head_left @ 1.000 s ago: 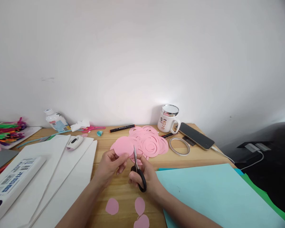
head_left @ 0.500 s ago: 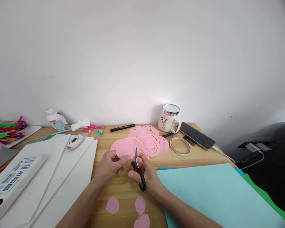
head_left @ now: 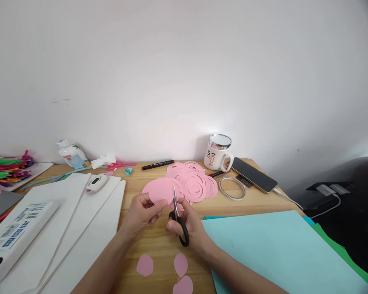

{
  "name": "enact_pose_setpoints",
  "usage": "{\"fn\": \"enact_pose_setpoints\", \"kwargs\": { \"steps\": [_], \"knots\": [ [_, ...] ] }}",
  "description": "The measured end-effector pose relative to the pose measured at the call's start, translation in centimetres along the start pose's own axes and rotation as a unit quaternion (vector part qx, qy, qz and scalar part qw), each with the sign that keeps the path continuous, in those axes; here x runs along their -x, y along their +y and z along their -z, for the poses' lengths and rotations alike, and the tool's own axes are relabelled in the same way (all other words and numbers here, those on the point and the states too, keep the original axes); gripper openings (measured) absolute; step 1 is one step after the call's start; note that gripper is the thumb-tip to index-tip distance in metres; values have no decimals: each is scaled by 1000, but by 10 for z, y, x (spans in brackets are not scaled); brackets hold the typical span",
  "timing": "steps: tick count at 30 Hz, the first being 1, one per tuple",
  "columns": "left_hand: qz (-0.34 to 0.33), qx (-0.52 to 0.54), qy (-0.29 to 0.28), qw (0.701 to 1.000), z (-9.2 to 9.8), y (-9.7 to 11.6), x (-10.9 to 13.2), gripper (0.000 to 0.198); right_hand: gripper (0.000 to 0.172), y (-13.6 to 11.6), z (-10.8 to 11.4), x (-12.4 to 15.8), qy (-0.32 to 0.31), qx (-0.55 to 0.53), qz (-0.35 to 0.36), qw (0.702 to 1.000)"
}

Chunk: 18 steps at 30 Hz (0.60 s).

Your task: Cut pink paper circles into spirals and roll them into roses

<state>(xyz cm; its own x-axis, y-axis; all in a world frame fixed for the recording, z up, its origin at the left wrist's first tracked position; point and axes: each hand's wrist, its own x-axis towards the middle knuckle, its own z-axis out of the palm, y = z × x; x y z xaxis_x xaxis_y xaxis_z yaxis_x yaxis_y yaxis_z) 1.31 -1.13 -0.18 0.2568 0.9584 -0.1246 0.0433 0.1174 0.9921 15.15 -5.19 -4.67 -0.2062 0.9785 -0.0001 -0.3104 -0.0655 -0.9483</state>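
Observation:
Between the thumb and fingers of my left hand (head_left: 145,212) is a rounded piece of pink paper (head_left: 158,190), held above the table. My right hand (head_left: 185,220) grips black-handled scissors (head_left: 183,232), their blades pointing up and away at the right edge of this paper. Just behind lies a pile of pink paper rings and spirals (head_left: 196,185), partly covered by the held piece. Nearer to me, small pink petal-shaped cutouts rest on the wood: one at left (head_left: 145,265), one at right (head_left: 180,264) and another (head_left: 183,284) by the bottom edge.
White sheets (head_left: 107,216) cover the table's left side, with a long white box (head_left: 21,232) on top. Light blue paper (head_left: 276,249) lies at right. Along the back are a white mug (head_left: 214,158), a phone (head_left: 253,175), a tape-like ring (head_left: 232,188) and a black marker (head_left: 158,165).
The held paper and the scissors' blade tips have shifted very slightly. Both hands keep nearly the same place, and the cutouts on the table have not moved.

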Motion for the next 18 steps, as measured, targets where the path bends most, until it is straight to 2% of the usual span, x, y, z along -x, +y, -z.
{"fn": "enact_pose_setpoints", "kwargs": {
  "steps": [13,18],
  "knots": [
    [-26,18,21,999,1,1,-1,32,46,4,-1,-2,16,3,-17,1000],
    [-3,22,12,1000,0,-2,-2,29,45,10,0,-1,13,9,-22,1000]
  ]
}}
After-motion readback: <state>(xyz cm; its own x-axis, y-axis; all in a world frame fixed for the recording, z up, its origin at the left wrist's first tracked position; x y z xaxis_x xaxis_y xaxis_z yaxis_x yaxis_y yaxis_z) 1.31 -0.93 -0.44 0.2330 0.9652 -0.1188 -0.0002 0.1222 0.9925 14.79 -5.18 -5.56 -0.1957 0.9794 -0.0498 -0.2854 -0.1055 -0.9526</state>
